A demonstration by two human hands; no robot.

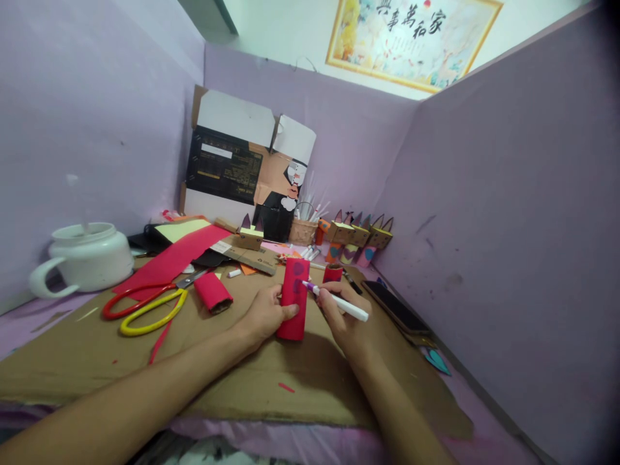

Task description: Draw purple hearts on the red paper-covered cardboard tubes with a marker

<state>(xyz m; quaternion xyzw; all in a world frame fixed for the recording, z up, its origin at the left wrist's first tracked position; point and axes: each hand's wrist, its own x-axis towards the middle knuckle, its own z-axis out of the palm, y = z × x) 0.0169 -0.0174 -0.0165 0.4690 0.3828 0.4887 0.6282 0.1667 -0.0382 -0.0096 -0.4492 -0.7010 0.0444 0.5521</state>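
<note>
My left hand grips a long red paper-covered piece near its lower half, thumb across its front. Purple marks show on the upper part of that piece. In my right hand is a white marker, its purple tip at the marks on the red surface. A short red-covered tube lies to the left of my left hand. Another red tube stands just behind my right hand. Scissors with one red and one yellow handle rest farther left.
Cardboard covers the work surface. A white mug stands at left, beside a red paper strip. Cardboard cat heads and a basket of markers are at the back. A phone lies at right, by the wall.
</note>
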